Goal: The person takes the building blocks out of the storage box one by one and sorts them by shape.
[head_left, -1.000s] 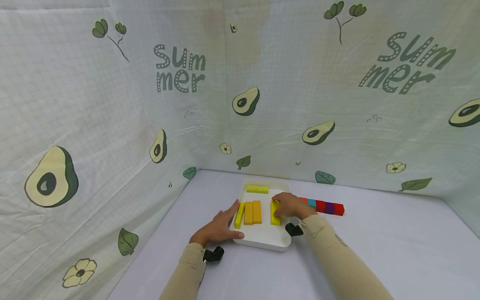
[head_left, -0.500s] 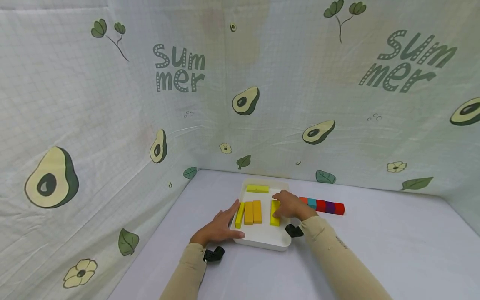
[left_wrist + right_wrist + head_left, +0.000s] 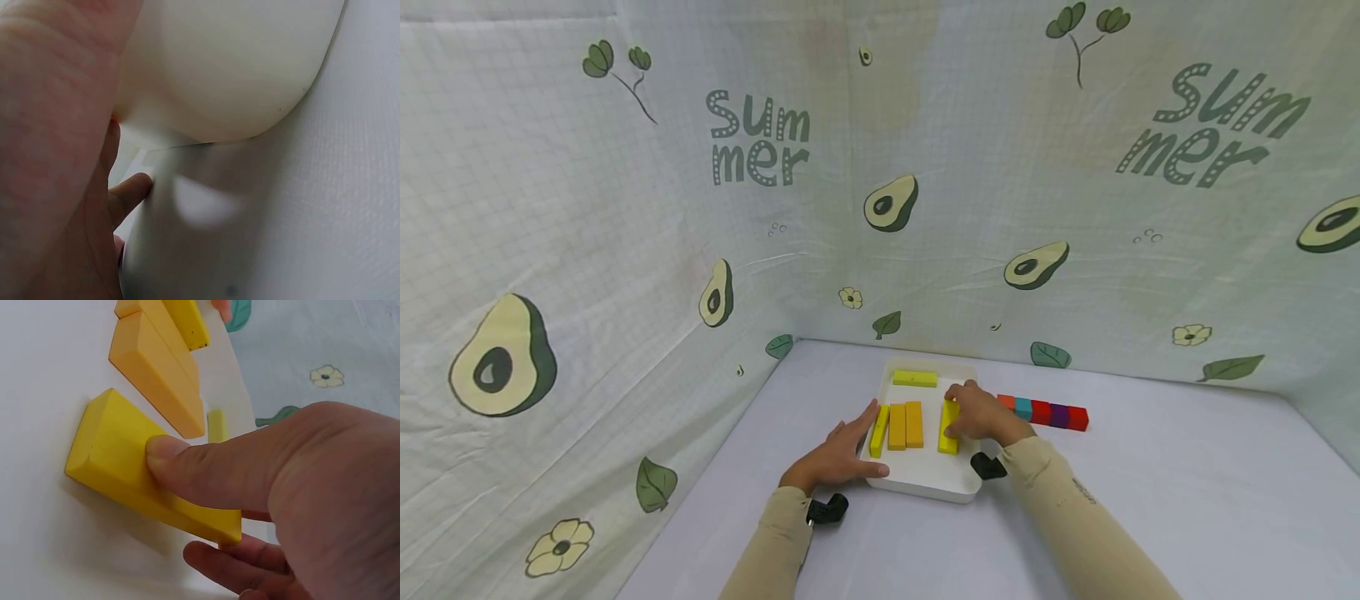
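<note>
My right hand (image 3: 981, 412) pinches a yellow rectangular block (image 3: 949, 437), thumb on its top face, inside a white tray (image 3: 925, 482). In the right wrist view, the thumb presses on the yellow block (image 3: 119, 437) and other fingers lie at its far side. My left hand (image 3: 838, 454) rests with extended fingers against the tray's left side, its thumb at the near left corner. Beside those fingers leans a narrow yellow block (image 3: 879, 431). Two orange blocks (image 3: 906, 426) lie side by side between it and the pinched block. Another yellow block (image 3: 915, 379) lies crosswise at the tray's far end.
Right of the tray, a row of red, teal and purple cubes (image 3: 1049, 413) sits on the white table (image 3: 1150, 492), partly behind my right hand. A printed cloth (image 3: 955, 150) hangs behind and at the left. Black wrist cameras (image 3: 828, 507) stick out near both hands.
The pinched yellow block has shifted slightly left and toward the near side, turning a little, with my right hand. My left hand and the other blocks stay where they were.
</note>
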`<state>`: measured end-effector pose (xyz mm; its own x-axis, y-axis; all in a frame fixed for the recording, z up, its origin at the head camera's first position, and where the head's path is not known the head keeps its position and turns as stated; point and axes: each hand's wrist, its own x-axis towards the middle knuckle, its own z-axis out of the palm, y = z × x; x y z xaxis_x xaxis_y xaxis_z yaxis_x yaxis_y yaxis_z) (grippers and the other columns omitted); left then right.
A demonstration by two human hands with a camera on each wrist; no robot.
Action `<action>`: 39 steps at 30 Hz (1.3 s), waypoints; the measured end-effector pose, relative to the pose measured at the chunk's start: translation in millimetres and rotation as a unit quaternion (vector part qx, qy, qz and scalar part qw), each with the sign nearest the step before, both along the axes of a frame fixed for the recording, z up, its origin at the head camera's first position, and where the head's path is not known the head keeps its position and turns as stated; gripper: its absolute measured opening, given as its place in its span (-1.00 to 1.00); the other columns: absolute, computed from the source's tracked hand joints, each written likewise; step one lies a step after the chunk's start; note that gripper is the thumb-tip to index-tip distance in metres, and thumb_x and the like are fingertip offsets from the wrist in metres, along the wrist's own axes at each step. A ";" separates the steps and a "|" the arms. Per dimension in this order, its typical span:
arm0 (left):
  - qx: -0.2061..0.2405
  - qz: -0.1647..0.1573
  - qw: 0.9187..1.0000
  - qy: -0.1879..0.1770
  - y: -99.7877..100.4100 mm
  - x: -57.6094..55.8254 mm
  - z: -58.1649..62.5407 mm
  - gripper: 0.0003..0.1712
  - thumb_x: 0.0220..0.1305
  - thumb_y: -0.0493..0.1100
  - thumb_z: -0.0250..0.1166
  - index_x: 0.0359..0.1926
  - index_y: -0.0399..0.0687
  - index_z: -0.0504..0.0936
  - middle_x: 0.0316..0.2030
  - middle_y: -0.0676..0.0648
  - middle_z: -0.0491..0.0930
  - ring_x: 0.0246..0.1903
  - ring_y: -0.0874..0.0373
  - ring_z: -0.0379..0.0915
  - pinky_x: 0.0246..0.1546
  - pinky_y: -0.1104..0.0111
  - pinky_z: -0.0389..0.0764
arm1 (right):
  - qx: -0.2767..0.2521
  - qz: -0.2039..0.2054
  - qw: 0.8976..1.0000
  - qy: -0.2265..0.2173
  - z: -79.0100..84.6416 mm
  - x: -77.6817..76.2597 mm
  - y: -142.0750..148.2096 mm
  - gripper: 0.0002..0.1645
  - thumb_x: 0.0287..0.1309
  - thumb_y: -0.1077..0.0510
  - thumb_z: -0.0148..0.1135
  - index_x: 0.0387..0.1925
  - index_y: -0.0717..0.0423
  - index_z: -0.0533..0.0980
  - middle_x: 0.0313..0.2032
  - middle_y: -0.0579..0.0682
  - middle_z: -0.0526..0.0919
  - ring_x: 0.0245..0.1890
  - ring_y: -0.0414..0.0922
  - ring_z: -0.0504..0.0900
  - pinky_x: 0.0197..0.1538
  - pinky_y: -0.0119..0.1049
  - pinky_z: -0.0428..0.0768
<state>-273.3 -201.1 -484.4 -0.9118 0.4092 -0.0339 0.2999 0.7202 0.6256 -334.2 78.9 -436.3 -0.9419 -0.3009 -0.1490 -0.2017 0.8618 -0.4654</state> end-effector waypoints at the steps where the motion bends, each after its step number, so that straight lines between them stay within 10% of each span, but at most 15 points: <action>1: 0.000 0.000 1.000 0.000 0.0 -0.1 -0.1 0.33 0.07 0.39 0.40 0.62 0.09 -0.20 0.59 0.08 -0.22 0.55 0.06 -0.24 0.50 -0.03 -0.28 | -0.001 0.000 1.000 0.001 -0.3 0.4 0.2 -0.23 0.00 0.06 0.58 0.26 0.07 0.47 0.11 0.16 0.42 -0.10 0.06 0.50 0.12 0.09 0.59; 14: -0.006 -0.002 1.000 0.004 -0.4 0.4 -2.8 0.35 0.07 0.41 0.40 0.62 0.05 -0.20 0.59 0.03 -0.21 0.55 0.03 -0.23 0.49 -0.06 -0.26 | -0.053 0.006 0.999 0.012 -5.9 5.8 5.8 -0.19 0.00 0.11 0.57 0.26 0.13 0.39 0.12 0.09 0.53 -0.01 0.05 0.47 0.22 0.09 0.51; 39: -0.004 0.007 1.000 0.001 0.5 -2.7 -6.1 0.35 0.05 0.43 0.39 0.62 0.11 -0.20 0.59 0.08 -0.22 0.55 0.06 -0.24 0.49 -0.05 -0.27 | -0.135 0.013 0.972 0.194 -16.1 42.2 2.5 -0.47 0.18 0.21 0.42 0.21 -0.03 0.58 -0.15 -0.12 0.57 -0.24 -0.16 0.53 -0.15 -0.30 0.66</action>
<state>-276.1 -200.6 -490.5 -0.9175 0.3961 -0.0352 0.2913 0.7298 0.6185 -292.0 81.4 -452.4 -0.9034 -0.3034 0.3030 -0.4263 0.7109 -0.5593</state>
